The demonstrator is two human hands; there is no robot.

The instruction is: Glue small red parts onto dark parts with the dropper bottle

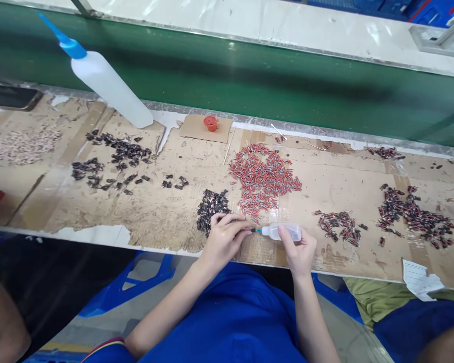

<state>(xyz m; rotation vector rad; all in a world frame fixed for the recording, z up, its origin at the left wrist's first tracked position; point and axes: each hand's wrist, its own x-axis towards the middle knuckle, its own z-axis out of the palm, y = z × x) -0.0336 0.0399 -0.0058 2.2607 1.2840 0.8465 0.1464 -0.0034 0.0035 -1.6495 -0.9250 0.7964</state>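
Observation:
My right hand point(301, 251) grips a small translucent squeeze bottle point(270, 231) lying nearly level. Its thin teal nozzle points left, up against a tiny dark part point(253, 230). That part is pinched in the fingertips of my left hand point(225, 237), which hide most of it. Just behind the left hand lies a heap of small black parts point(212, 205). A larger pile of small red parts with silvery ends point(263, 176) spreads beyond both hands.
Cardboard point(166, 214) covers the bench. Red-and-black parts point(340, 224) lie to the right. A large white bottle point(109, 88), a red cap point(211, 123) and a phone point(11, 97) stand or lie toward the back. Other people's arms point(2, 322) show at both sides.

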